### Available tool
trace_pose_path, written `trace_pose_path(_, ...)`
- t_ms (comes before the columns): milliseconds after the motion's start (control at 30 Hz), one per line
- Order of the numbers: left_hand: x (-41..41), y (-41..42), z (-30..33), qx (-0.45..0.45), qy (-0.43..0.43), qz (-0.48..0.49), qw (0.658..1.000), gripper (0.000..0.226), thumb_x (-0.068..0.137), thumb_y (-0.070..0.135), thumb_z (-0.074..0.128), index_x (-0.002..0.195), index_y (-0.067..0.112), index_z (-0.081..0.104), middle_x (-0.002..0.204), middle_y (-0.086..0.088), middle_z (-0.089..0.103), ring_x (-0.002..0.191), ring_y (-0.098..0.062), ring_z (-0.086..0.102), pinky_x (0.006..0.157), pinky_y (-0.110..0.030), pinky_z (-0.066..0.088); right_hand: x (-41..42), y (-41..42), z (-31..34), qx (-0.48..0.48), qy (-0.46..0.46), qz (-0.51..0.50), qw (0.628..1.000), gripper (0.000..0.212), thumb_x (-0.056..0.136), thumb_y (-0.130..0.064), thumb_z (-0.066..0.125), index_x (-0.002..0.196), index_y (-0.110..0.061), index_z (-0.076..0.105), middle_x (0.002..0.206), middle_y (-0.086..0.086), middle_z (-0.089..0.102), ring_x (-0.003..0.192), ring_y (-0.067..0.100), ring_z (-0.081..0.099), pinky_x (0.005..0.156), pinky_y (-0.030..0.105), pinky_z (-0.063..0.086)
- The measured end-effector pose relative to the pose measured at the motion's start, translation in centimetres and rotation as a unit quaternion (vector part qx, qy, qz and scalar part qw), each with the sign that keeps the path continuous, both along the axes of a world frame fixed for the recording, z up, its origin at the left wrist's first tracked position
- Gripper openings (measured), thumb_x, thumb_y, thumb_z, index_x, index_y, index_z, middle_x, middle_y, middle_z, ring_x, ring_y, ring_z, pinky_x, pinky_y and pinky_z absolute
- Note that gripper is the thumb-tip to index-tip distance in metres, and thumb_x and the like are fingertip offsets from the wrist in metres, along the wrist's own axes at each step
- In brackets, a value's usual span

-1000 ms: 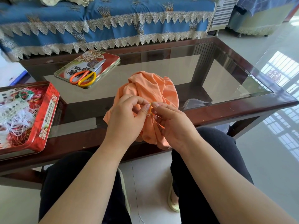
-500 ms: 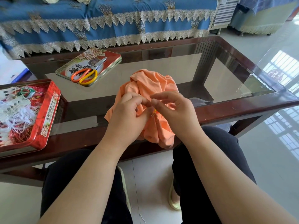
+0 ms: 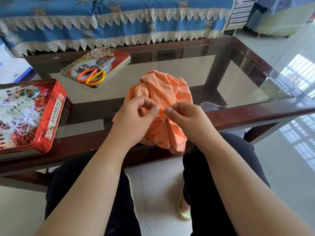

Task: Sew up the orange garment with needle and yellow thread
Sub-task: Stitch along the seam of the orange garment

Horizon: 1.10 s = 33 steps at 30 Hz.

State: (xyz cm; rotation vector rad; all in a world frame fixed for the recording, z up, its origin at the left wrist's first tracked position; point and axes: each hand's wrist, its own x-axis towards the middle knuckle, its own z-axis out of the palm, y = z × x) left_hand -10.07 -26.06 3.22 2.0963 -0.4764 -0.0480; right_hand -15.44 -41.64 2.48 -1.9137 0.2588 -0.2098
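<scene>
The bunched orange garment (image 3: 162, 92) lies on the near edge of the glass table and hangs over it. My left hand (image 3: 136, 118) pinches a fold of the garment between thumb and forefinger. Close to its right, my right hand (image 3: 185, 116) pinches the yellow thread (image 3: 162, 112), which shows as a short bright strand between the two thumbs. I cannot make out the needle; it is too small or hidden by the fingers.
A red tin (image 3: 42, 120) full of tangled threads sits at the table's left. Its lid (image 3: 97, 65) lies further back with orange and yellow scissors (image 3: 92, 76) on it. The glass table (image 3: 238, 79) has a dark wooden rim. A blue-covered sofa (image 3: 119, 19) stands behind.
The right hand has drawn back a little to the right, so the yellow thread now shows between the thumbs. The left hand keeps its pinch on the fabric.
</scene>
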Motion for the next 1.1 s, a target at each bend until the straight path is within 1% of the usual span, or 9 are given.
trace_pose_path(167, 0.2, 0.3, 0.2, -0.056, 0.079, 0.005, 0.995, 0.007, 0.090, 0.036, 0.064, 0.095, 0.031, 0.068, 0.097, 0.007, 0.066, 0.095, -0.010, 0.060, 0.074, -0.022, 0.048, 0.0, -0.1, -0.1, 0.005, 0.022, 0.003, 1.000, 0.029, 0.093, -0.038, 0.060, 0.085, -0.012, 0.069, 0.084, 0.015, 0.067, 0.066, 0.010, 0.053, 0.064, 0.022, 0.044)
trace_pose_path(267, 0.4, 0.5, 0.2, -0.054, 0.093, 0.000, 0.994, 0.009, 0.090, 0.036, 0.064, 0.097, 0.031, 0.068, 0.100, 0.008, 0.067, 0.099, -0.009, 0.061, 0.077, -0.022, 0.049, 0.0, -0.1, -0.2, -0.005, 0.021, 0.000, 1.000, 0.030, 0.093, -0.038, 0.059, 0.084, -0.011, 0.069, 0.079, 0.013, 0.066, 0.063, 0.007, 0.052, 0.059, 0.017, 0.042)
trace_pose_path(333, 0.3, 0.5, 0.3, -0.036, 0.087, -0.011, 0.996, 0.014, 0.091, 0.039, 0.062, 0.099, 0.030, 0.069, 0.101, 0.009, 0.067, 0.099, -0.009, 0.060, 0.077, -0.021, 0.050, 0.0, -0.1, -0.2, -0.024, 0.011, -0.008, 1.000, 0.028, 0.093, -0.036, 0.060, 0.082, -0.011, 0.067, 0.067, 0.001, 0.062, 0.057, -0.001, 0.049, 0.056, 0.012, 0.039)
trace_pose_path(400, 0.1, 0.5, 0.5, -0.012, 0.058, -0.019, 0.998, 0.022, 0.090, 0.046, 0.059, 0.097, 0.028, 0.070, 0.094, 0.011, 0.066, 0.093, -0.007, 0.060, 0.072, -0.016, 0.048, 0.0, 0.0, -0.3, -0.047, 0.000, -0.014, 0.999, 0.024, 0.093, -0.035, 0.061, 0.082, -0.014, 0.067, 0.067, -0.011, 0.060, 0.059, -0.004, 0.051, 0.057, 0.008, 0.038)
trace_pose_path(533, 0.0, 0.3, 0.5, 0.047, 0.008, -0.018, 0.999, 0.017, 0.088, 0.047, 0.061, 0.092, 0.032, 0.069, 0.082, 0.020, 0.059, 0.080, -0.002, 0.055, 0.062, -0.014, 0.039, -0.1, 0.3, -0.4, -0.079, -0.016, -0.008, 0.997, 0.017, 0.093, -0.033, 0.061, 0.081, -0.021, 0.065, 0.072, -0.014, 0.061, 0.068, -0.007, 0.054, 0.062, 0.006, 0.040)
trace_pose_path(733, -0.1, 0.1, 0.5, -0.027, 0.068, 0.050, 0.996, 0.015, 0.091, 0.043, 0.061, 0.096, 0.030, 0.068, 0.093, 0.016, 0.064, 0.085, 0.000, 0.055, 0.064, -0.013, 0.040, 0.0, 0.3, -0.1, -0.073, -0.017, -0.013, 0.997, 0.018, 0.094, -0.035, 0.058, 0.080, -0.024, 0.063, 0.074, -0.015, 0.062, 0.068, -0.009, 0.054, 0.062, 0.003, 0.039)
trace_pose_path(867, -0.1, -0.2, 0.5, -0.104, 0.124, 0.077, 0.984, 0.022, 0.090, 0.044, 0.062, 0.099, 0.026, 0.072, 0.097, 0.005, 0.070, 0.094, -0.010, 0.061, 0.073, -0.021, 0.046, -0.1, 0.5, 0.1, -0.041, -0.014, -0.005, 0.999, 0.021, 0.094, -0.033, 0.059, 0.082, -0.018, 0.066, 0.073, -0.011, 0.064, 0.065, -0.006, 0.056, 0.061, 0.005, 0.041)
trace_pose_path(967, -0.3, -0.4, 0.4, -0.111, 0.129, 0.072, 0.983, 0.022, 0.088, 0.046, 0.063, 0.099, 0.029, 0.071, 0.100, 0.004, 0.071, 0.101, -0.013, 0.062, 0.080, -0.025, 0.050, -0.2, 0.5, 0.3, 0.004, -0.021, -0.007, 1.000, 0.027, 0.094, -0.035, 0.058, 0.086, -0.013, 0.070, 0.076, 0.002, 0.068, 0.065, 0.000, 0.057, 0.060, 0.010, 0.042)
trace_pose_path(1100, -0.6, -0.6, 0.6, -0.092, 0.113, 0.053, 0.988, 0.022, 0.085, 0.053, 0.062, 0.097, 0.035, 0.070, 0.099, 0.010, 0.070, 0.100, -0.008, 0.061, 0.073, -0.018, 0.046, 0.0, 0.5, 0.7, 0.031, -0.059, -0.027, 0.997, 0.022, 0.093, -0.036, 0.058, 0.089, -0.020, 0.072, 0.078, 0.004, 0.069, 0.072, 0.013, 0.062, 0.060, 0.014, 0.045)
